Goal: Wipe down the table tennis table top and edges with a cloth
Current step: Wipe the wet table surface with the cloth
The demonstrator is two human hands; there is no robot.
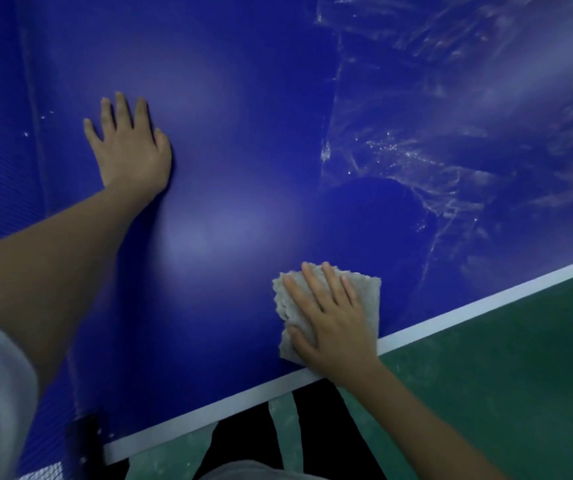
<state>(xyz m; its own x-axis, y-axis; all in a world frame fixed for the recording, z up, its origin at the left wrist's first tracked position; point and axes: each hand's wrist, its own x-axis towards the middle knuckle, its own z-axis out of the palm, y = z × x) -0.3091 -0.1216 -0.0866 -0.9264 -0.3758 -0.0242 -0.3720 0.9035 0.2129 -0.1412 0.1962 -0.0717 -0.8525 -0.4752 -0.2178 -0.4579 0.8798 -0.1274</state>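
- Here, the left hand (129,147) lies flat at ten o'clock on the blue table tennis desk (243,133), fingers (120,109) straight and spread, grasping nothing.
- At five o'clock the right hand (330,320) presses the grey cloth (368,294) onto the desk, fingers straight on top, not curled round it.
- The cloth touches the white edge line (485,301).
- Wet streaks (434,157) cover the desk toward two o'clock.
- Green floor (520,368) shows at four o'clock.

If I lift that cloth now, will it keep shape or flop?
Likely floppy: the cloth has ragged, rumpled edges under the right hand. Probably damp, given wet streaks on the table top, so it may cling.
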